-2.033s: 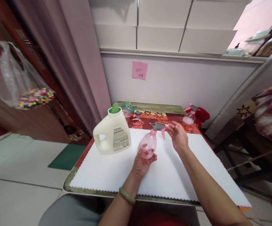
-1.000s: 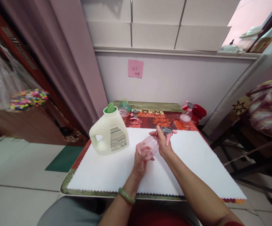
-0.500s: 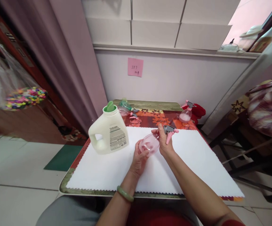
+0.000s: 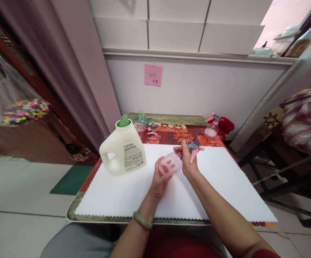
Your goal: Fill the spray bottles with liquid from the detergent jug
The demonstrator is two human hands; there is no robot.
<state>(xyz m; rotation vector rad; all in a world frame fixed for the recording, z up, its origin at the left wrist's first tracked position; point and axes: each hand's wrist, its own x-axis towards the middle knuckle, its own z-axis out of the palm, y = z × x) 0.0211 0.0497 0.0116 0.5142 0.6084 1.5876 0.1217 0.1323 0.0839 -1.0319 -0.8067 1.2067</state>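
Note:
A clear pink spray bottle (image 4: 171, 163) is held tilted above the white mat (image 4: 112, 200), its base toward the left. My left hand (image 4: 161, 179) cups the rounded body from below, and its fingers show through the plastic. My right hand (image 4: 188, 161) is closed around the neck, just under the grey and pink trigger head (image 4: 194, 147). To the left stands a large, pale detergent jug (image 4: 125, 150) with a green spout in its uncapped mouth. The bottle seems to hold little or no liquid.
Behind the mat, a green spray bottle (image 4: 142, 118) and a pink one (image 4: 139, 126) lie on their sides at the back left. Another pink spray bottle (image 4: 211, 130), partly filled, stands at the back right beside a red item (image 4: 226, 126). A wall (image 4: 198, 86) closes off the far side.
The pink bottle has turned slightly in my hands, so the fingers behind it show more clearly. My grip on body and neck stays about the same. The view has shifted slightly.

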